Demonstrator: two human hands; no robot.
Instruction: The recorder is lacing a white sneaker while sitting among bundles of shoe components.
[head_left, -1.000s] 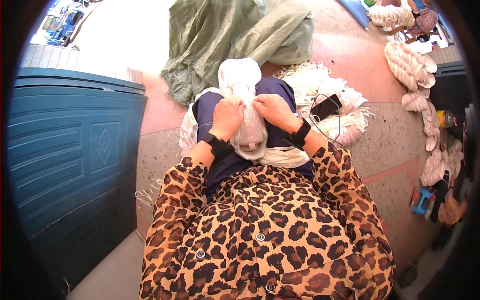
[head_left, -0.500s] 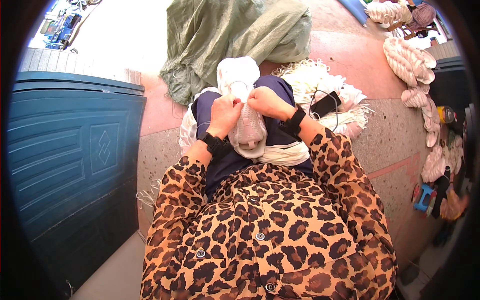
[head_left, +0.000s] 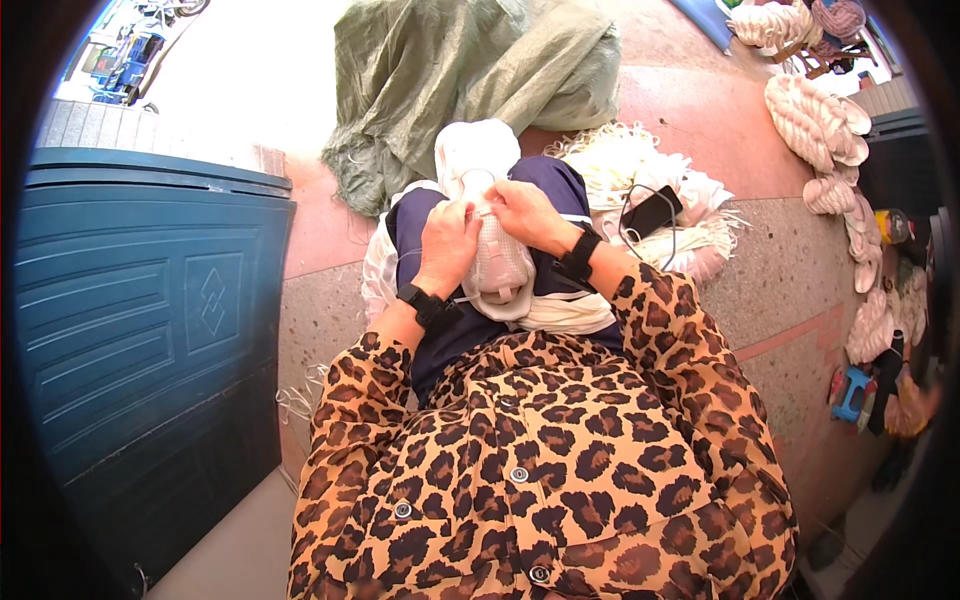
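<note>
A bundle of white yarn [head_left: 498,265] lies across my lap, over dark blue trousers [head_left: 545,180]. My left hand [head_left: 447,245] pinches the strands at the bundle's left side. My right hand [head_left: 525,213] grips the strands at its upper right, close to the left hand. Both wrists wear black bands. The top of the white bundle [head_left: 470,150] sticks out past my knees. My leopard-print sleeves and shirt [head_left: 540,460] fill the lower middle of the view.
A blue panelled door [head_left: 140,330] stands at my left. A green woven sack [head_left: 450,70] lies ahead. White yarn heap with a black phone [head_left: 650,212] sits at my right. More yarn skeins [head_left: 810,120] line the far right on the stone floor.
Both hands have shifted slightly up the white bundle and drawn closer together; the bundle stays on my lap.
</note>
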